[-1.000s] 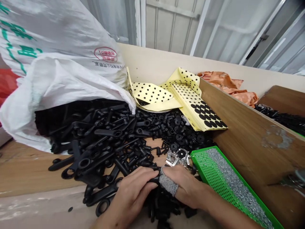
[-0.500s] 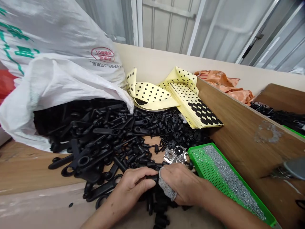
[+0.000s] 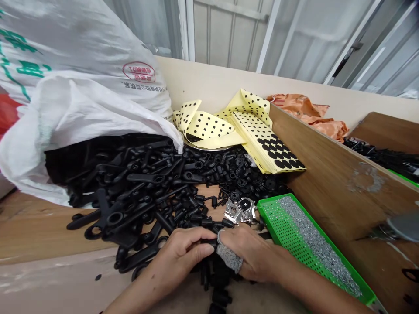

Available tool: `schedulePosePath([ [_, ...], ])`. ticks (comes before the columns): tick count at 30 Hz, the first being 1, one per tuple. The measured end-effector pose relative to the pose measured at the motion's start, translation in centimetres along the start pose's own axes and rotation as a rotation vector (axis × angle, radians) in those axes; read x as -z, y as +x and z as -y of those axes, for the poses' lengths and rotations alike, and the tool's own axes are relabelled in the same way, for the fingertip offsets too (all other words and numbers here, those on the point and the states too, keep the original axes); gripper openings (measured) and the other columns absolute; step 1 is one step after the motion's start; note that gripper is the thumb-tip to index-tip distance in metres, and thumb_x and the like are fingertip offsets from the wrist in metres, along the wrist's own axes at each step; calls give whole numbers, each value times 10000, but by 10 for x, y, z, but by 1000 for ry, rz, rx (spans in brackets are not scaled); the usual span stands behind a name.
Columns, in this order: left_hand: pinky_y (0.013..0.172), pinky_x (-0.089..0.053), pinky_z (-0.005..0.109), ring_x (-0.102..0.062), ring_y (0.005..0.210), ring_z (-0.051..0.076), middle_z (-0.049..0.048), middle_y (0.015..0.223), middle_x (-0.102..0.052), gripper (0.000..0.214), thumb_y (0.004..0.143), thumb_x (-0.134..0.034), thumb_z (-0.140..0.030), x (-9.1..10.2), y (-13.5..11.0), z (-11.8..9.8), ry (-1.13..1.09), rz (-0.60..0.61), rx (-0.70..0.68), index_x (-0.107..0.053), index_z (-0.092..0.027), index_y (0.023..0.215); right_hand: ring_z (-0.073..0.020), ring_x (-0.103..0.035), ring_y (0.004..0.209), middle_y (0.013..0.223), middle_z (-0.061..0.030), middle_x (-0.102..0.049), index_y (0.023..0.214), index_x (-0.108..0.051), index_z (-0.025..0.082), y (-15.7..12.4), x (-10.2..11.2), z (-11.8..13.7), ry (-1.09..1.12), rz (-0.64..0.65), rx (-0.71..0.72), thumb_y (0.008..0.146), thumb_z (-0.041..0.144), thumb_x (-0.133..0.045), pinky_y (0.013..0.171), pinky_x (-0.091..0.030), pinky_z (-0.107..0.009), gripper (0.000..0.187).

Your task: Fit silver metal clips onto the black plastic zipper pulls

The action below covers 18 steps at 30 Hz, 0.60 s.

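Note:
My left hand pinches a small black cylindrical plastic part between thumb and forefinger. Against its other end my right hand is closed, with a grey woven wrap around a finger; what sits inside those fingers is hidden. Below and between the hands lie several loose black cylindrical parts. To the left spreads a heap of black plastic crank-like arms. Just beyond the hands are thin silvery metal plates.
A white woven sack lies at the left, its mouth spilling black parts. Yellow sheets of black round stickers rest at the back. A green perforated tray of small metal pieces stands right, beside a wooden divider.
Both hands keep nearly the same place and grip on the black part. The right hand has turned slightly, and the view has shifted a little.

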State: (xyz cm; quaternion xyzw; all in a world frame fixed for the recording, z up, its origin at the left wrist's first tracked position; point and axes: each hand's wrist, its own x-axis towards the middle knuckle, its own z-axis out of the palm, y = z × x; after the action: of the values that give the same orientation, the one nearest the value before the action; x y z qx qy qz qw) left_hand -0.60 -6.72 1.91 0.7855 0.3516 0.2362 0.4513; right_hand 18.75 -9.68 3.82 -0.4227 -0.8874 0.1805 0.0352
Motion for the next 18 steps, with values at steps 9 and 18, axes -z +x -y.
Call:
schedulePosePath([
  [9, 479, -393, 165, -506, 522, 94, -30, 610, -611, 144, 767, -544, -253, -3, 3, 3, -373, 46, 155, -638, -158, 822, -212, -524, 743, 821, -87, -566, 809, -451, 166, -1, -6, 1, -94, -91, 28, 694, 160, -466, 657, -391, -294, 117],
  [18, 572, -436, 213, -575, 619, 141, -6, 674, -635, 167, 812, -517, -288, -13, -1, 9, -98, -91, 4, -634, -170, 819, -164, -505, 670, 714, -36, -522, 720, -392, 191, -1, -6, 3, 242, -193, -121, 752, 140, -391, 614, -388, -253, 59],
])
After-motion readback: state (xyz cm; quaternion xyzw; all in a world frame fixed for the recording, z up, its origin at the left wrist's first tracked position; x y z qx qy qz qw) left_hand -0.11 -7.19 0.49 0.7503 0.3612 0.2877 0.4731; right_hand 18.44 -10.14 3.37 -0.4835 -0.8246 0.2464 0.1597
